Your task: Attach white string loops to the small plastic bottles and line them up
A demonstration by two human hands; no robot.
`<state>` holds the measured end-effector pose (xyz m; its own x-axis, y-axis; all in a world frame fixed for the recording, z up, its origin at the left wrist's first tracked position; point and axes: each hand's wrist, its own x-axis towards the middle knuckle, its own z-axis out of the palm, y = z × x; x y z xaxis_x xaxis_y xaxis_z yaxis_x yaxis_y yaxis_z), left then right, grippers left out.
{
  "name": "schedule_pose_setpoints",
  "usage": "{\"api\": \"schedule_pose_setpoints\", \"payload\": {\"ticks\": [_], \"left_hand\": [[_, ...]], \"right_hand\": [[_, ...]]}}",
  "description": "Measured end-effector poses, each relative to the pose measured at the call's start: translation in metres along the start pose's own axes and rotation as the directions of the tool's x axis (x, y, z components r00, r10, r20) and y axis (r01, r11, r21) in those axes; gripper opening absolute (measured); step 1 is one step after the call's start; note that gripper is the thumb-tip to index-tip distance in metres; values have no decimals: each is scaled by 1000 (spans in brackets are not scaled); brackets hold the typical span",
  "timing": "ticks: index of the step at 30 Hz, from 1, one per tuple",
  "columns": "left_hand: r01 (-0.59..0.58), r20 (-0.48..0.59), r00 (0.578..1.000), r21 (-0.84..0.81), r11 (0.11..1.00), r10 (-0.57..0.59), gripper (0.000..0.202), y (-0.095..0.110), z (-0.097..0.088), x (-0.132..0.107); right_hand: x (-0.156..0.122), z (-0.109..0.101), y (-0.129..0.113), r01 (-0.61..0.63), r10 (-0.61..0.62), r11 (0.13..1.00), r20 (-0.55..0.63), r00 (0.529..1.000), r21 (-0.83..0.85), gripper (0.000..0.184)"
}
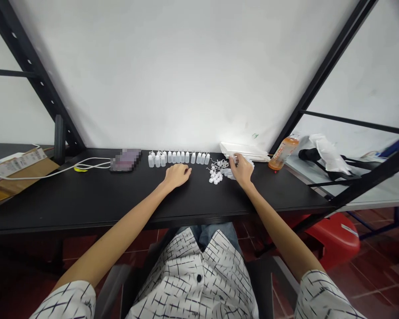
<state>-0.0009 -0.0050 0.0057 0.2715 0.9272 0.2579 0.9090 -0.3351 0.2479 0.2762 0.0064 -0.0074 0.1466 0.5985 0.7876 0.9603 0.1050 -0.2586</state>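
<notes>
My left hand (177, 174) rests on the black table (86, 195), fingers curled loosely with nothing visible in them, just in front of a row of several small white dropper bottles (177, 157). My right hand (241, 168) lies further right, its fingers closed on something small and white beside a stack of white bags (244, 151). A loose pile of small white caps (216, 172) sits between the two hands, closer to the right one.
A phone (125, 160) and a white cable (53, 170) lie at the left, beside a cardboard box (16, 170). An orange drink bottle (283, 153) stands at the right by a black frame post (319, 75). A red stool (335, 237) stands below.
</notes>
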Motion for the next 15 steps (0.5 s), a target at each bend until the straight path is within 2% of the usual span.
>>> {"api": "schedule_pose_setpoints", "payload": {"ticks": [4,7,9,12,14,15], "left_hand": [[-27,-64,998,-65,998,22,32,-1,-3,-1],[-80,-187,981,-144,986,52,44,-3,-3,-2],[-109,-233,970,-181,977,65,51,-5,-3,-2],[-151,-236,967,-243,958,93,37,-7,-2,0],[-171,-228,968,-283,944,107,28,-7,-1,2],[-171,-225,969,-298,939,105,27,-7,-1,3]], "right_hand": [[4,-2,-29,62,-70,980,35,997,189,34],[4,2,-63,76,-145,920,154,977,385,29],[3,7,-84,-5,-157,843,255,954,538,29],[1,15,-106,-212,-225,664,462,858,717,35],[1,19,-112,-324,-257,544,522,813,773,39],[2,20,-113,-357,-262,499,530,806,790,40]]}}
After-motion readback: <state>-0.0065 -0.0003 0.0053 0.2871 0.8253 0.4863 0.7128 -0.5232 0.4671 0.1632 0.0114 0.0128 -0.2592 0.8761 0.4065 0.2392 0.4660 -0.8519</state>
